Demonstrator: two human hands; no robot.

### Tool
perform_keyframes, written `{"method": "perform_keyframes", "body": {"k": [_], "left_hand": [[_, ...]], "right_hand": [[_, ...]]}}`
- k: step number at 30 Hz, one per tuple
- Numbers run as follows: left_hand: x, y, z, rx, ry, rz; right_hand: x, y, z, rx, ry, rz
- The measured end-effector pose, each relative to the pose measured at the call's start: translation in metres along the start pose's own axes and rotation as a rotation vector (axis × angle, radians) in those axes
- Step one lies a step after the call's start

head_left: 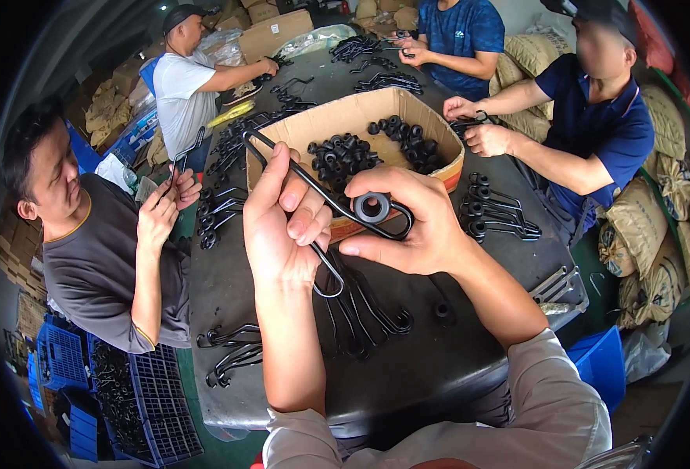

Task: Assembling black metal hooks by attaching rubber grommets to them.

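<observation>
Left hand (pixel 286 211) in close, fingers clamped on bent black rod (pixel 329 195) above worktop (pixel 431 367)! Right hand (pixel 423 223) had fingers closed round black ring (pixel 371 209) at rod's curved end. Danger: loose pinch or twisting rod risked ring slipping, dropping.

Your left hand (pixel 281 230) hides part of the bent rod (pixel 321 187), your right hand (pixel 423 219) part of the box (pixel 345 113); the top edge crops the far co-worker (pixel 462 35)

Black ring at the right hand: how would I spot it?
Find the cardboard box on the table. Nearer the camera, the right hand holds the black ring. Unlike the black pieces piled in the box, it's held up alongside a bent rod.
</observation>
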State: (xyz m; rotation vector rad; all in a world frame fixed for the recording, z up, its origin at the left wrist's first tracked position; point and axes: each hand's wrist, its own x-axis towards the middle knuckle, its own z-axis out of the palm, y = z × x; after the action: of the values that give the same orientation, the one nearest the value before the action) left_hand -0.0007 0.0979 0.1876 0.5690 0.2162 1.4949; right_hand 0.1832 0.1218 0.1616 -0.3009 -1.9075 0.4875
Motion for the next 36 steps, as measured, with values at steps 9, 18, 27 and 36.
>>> {"method": "perform_keyframes", "body": {"k": [9, 18, 27, 36], "left_hand": [[0.004, -0.004, -0.001, -0.060, 0.071, -0.027], [0.003, -0.017, 0.004, -0.041, 0.102, -0.026], [-0.001, -0.020, 0.006, 0.321, 0.072, 0.022], [0.003, -0.024, 0.015, 0.964, 0.040, 0.353]], "right_hand": [[-0.004, 0.007, 0.009, -0.135, 0.073, -0.007], [-0.004, 0.009, 0.004, -0.225, 0.153, -0.143], [0.001, 0.007, -0.023, 0.386, -0.237, 0.474], [0.007, 0.006, -0.014, 0.205, -0.185, 0.309]]}}
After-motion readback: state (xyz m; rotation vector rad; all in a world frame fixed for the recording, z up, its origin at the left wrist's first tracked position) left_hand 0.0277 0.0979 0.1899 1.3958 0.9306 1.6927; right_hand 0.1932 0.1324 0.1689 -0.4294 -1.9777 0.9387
